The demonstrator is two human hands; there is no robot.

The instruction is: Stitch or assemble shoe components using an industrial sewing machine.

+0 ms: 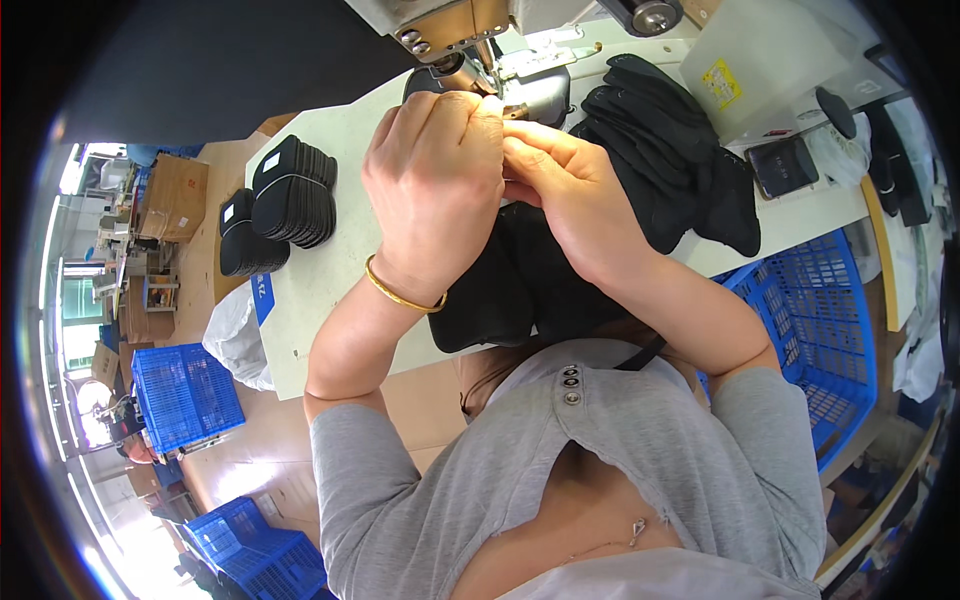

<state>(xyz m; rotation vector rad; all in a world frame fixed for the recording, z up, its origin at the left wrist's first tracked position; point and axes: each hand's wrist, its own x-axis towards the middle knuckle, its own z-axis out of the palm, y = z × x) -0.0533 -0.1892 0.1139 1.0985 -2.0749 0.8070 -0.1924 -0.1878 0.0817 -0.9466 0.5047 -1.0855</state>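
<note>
My left hand (435, 175) is closed, back upward, in front of the sewing machine head (450, 30). Thumb and fingers of my right hand (578, 195) are pinched together right against it. Whatever lies between the fingertips is too small or hidden to name. Black padded fabric pieces (485, 295) hang over the table's near edge beneath both hands; I cannot tell whether the fingers touch them. Just beyond the hands is the machine's needle area, partly covered by them. A heap of black fabric pieces (650, 140) lies to the right of the machine.
Two tied bundles of black pads (295, 190) stand at the left of the white table (345, 275). A translucent bin (760, 60) and a dark phone-like slab (783, 166) are at the right. Blue crates (815, 320) stand beside the table and on the left floor.
</note>
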